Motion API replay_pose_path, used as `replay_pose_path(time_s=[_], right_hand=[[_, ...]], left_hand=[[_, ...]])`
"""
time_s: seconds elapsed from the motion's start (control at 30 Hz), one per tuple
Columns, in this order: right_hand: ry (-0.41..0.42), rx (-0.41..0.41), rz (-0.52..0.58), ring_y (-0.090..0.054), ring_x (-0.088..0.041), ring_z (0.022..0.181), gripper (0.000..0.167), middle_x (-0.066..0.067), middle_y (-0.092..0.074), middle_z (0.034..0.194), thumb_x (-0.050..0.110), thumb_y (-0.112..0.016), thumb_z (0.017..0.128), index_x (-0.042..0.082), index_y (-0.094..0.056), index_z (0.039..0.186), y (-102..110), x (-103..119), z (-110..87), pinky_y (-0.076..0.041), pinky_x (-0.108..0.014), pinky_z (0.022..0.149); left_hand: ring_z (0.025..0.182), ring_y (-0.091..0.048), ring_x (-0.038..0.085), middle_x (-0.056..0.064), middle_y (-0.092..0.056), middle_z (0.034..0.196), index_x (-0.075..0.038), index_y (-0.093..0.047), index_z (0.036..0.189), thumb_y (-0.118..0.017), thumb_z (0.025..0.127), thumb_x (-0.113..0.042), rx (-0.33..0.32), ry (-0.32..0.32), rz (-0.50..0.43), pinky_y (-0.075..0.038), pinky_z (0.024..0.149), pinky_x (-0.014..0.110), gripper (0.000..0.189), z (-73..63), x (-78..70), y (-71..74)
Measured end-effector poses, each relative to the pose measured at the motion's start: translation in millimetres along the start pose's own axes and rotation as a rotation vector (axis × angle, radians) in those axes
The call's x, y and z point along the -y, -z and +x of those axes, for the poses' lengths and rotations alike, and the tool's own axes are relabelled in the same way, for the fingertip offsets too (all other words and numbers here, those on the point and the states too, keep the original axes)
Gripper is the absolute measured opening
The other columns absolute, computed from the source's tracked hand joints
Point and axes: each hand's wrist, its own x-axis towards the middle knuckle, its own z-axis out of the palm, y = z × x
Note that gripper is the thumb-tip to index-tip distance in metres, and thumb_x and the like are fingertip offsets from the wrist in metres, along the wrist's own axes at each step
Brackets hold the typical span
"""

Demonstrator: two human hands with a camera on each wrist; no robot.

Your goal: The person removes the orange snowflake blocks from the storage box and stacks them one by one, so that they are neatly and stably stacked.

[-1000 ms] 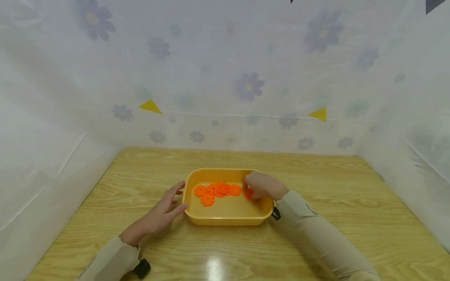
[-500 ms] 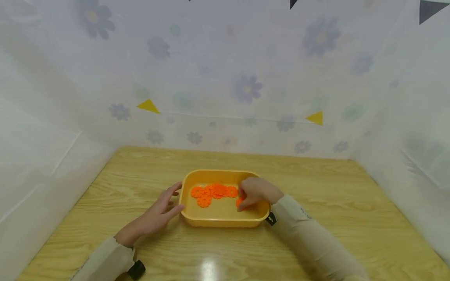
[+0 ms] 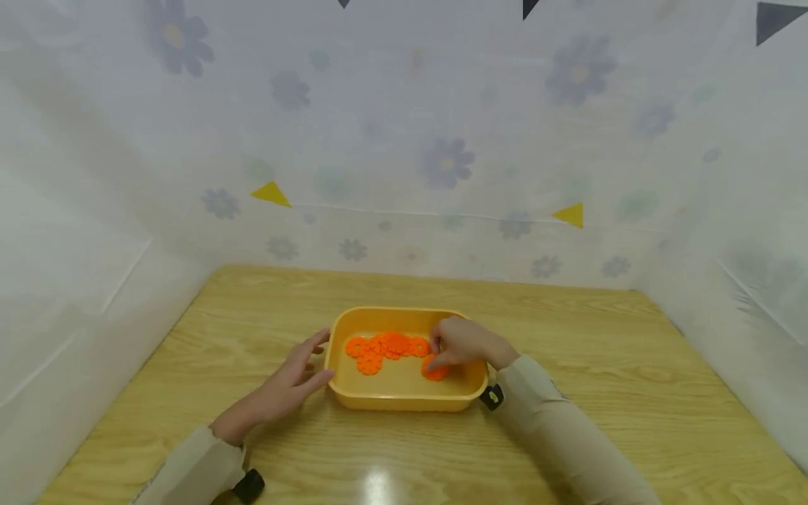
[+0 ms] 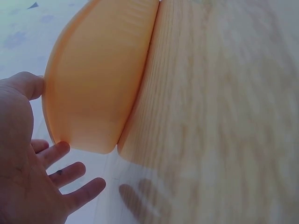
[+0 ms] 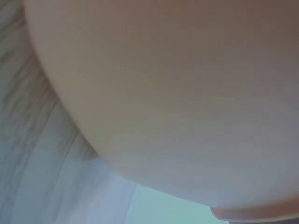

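A yellow plastic tray (image 3: 407, 405) sits on the wooden table in the head view. Several flat orange notched discs (image 3: 369, 362) lie bunched in its left and middle part. My right hand (image 3: 467, 342) reaches over the right side into the tray, fingers curled, and pinches another orange disc (image 3: 433, 370) low over the tray floor; its fingertips are partly hidden. At the left end, my left hand (image 3: 287, 382) touches the rim with loosely spread fingers. The left wrist view shows its thumb and fingertips against the tray's outer wall (image 4: 98, 79). The tray's wall (image 5: 163, 93) fills most of the right wrist view.
Wood-grain tabletop (image 3: 543, 315) surrounds the tray. A pale flower-patterned sheet (image 3: 404, 140) with yellow triangles hangs behind, and white sheets flank both sides. Dark straps (image 3: 250, 485) show at both wrists.
My right hand has moved slightly left and toward me inside the tray with its orange disc, which now shows more fully. The left hand stays at the rim. The head view shifted slightly.
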Motion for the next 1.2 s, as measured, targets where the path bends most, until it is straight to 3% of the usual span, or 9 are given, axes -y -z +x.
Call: replay_pose_path(time_s=[0.2,0.37,0.6,0.73,0.9,1.2], right_hand=[[0.082,0.009,0.030,-0.041,0.000,0.052,0.035,0.013,-0.048,0.058,0.040,-0.075,0.083,0.018,-0.056,0.063,0,-1,-0.7,-0.038,-0.019,0.054],[0.104,-0.012,0.074,-0.036,0.000,0.049,0.037,0.012,-0.043,0.055,0.034,-0.071,0.087,0.017,-0.054,0.060,1,-1,-0.1,-0.034,-0.018,0.053],[0.138,-0.112,0.176,-0.034,-0.001,0.050,0.032,0.010,-0.041,0.056,0.027,-0.066,0.092,0.015,-0.056,0.065,2,-4,0.8,-0.033,-0.020,0.055],[0.174,-0.154,0.260,-0.031,-0.001,0.049,0.032,0.009,-0.038,0.056,0.025,-0.063,0.095,0.012,-0.055,0.067,3,-6,0.0,-0.033,-0.020,0.055],[0.126,-0.183,0.345,-0.030,-0.002,0.047,0.031,0.009,-0.036,0.054,0.023,-0.060,0.096,0.009,-0.057,0.069,6,-6,-6.7,-0.034,-0.020,0.054],[0.087,-0.339,0.399,-0.031,-0.003,0.046,0.024,0.007,-0.037,0.055,0.016,-0.060,0.096,0.006,-0.061,0.075,6,-4,-14.6,-0.034,-0.022,0.054]], left_hand=[[0.134,-0.032,0.037,0.018,-0.022,0.155,-0.010,-0.017,0.154,-0.050,0.101,-0.029,0.012,0.027,-0.027,-0.034,0.104,0.058,0.065,-2.2,2.4,-3.0],[0.135,-0.031,0.038,0.018,-0.020,0.156,-0.010,-0.016,0.154,-0.049,0.102,-0.026,0.008,0.032,-0.034,-0.033,0.104,0.058,0.063,-1.6,3.5,-4.6],[0.138,-0.024,0.042,0.020,-0.023,0.155,-0.007,-0.024,0.152,-0.047,0.103,-0.024,0.000,-0.053,0.014,-0.027,0.104,0.066,0.058,0.5,5.4,-1.9],[0.141,-0.019,0.043,0.021,-0.023,0.155,-0.006,-0.027,0.151,-0.045,0.103,-0.025,-0.011,-0.055,0.054,-0.020,0.106,0.068,0.055,0.5,4.8,-0.3],[0.141,-0.020,0.043,0.021,-0.023,0.155,-0.005,-0.026,0.152,-0.044,0.104,-0.026,-0.008,-0.067,0.085,-0.020,0.107,0.067,0.055,2.8,2.5,-0.5],[0.139,-0.023,0.042,0.020,-0.026,0.155,-0.003,-0.027,0.151,-0.044,0.103,-0.022,-0.021,-0.070,0.107,-0.022,0.106,0.066,0.054,3.7,2.5,1.1]])
